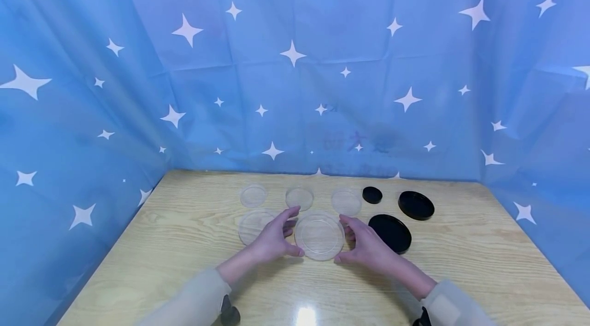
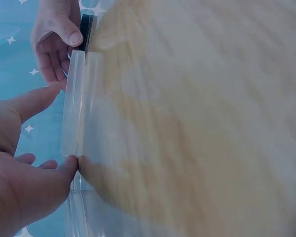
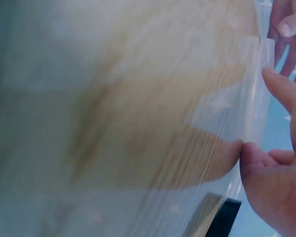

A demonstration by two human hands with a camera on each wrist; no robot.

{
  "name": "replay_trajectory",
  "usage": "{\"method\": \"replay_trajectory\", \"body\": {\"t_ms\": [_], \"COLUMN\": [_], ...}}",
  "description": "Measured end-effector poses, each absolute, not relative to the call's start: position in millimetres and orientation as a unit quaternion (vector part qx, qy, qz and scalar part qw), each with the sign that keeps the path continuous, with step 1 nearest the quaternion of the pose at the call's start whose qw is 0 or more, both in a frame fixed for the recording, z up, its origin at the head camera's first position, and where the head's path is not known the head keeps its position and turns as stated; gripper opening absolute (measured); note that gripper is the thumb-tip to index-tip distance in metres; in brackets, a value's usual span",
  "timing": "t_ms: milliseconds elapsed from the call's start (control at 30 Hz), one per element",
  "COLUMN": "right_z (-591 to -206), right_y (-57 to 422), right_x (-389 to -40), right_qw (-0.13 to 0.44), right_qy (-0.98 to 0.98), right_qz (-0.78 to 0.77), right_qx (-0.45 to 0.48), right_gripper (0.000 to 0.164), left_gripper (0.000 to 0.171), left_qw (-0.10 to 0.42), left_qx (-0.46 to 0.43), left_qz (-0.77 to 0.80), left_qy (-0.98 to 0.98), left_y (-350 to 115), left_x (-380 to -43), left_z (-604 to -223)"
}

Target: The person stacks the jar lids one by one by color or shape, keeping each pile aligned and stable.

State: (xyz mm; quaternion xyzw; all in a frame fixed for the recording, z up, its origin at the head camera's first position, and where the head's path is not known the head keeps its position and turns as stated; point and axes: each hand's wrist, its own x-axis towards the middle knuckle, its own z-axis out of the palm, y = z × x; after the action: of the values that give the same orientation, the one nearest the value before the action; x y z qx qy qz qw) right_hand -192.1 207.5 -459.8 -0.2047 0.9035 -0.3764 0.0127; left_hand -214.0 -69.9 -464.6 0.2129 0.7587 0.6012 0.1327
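Note:
A clear, round, shallow plastic dish lies flat on the wooden table, between both hands. At its left side is my left hand, thumb and fingers spread about the rim. My right hand mirrors it on the right side, thumb tip low by the near edge. From the left wrist, the dish's side wall shows edge-on, with the left thumb and forefinger apart. In the right wrist view the right hand has its thumb tip down at the table by the dish wall. Firm contact cannot be made out.
Clear round dishes stand behind: one at back left, one in the middle, one further right. Another sits beside the left hand. Black round dishes, small, medium and large, are on the right. A starry blue curtain surrounds the table.

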Motion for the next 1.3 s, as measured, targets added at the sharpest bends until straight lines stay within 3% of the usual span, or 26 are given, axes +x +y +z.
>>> {"method": "replay_trajectory", "body": {"t_ms": [533, 1067, 1300], "right_z": [-464.6, -468.9, -465.9], "right_y": [204.5, 210.2, 211.0], "right_x": [-195.1, -197.6, -195.1], "right_qw": [0.012, 0.065, 0.064], "right_qy": [0.898, 0.863, 0.861], "right_qz": [-0.397, -0.472, -0.473], "right_qx": [-0.189, -0.165, -0.173], "right_gripper": [0.098, 0.093, 0.091], "left_gripper": [0.101, 0.097, 0.087], "left_qw": [0.132, 0.136, 0.145], "left_qx": [0.204, 0.187, 0.179], "left_qz": [0.626, 0.632, 0.615], "left_qy": [0.741, 0.740, 0.754], "left_y": [-68.6, -67.1, -66.5], "left_x": [-213.9, -215.2, -214.7], "left_z": [-465.9, -465.8, -465.2]}}
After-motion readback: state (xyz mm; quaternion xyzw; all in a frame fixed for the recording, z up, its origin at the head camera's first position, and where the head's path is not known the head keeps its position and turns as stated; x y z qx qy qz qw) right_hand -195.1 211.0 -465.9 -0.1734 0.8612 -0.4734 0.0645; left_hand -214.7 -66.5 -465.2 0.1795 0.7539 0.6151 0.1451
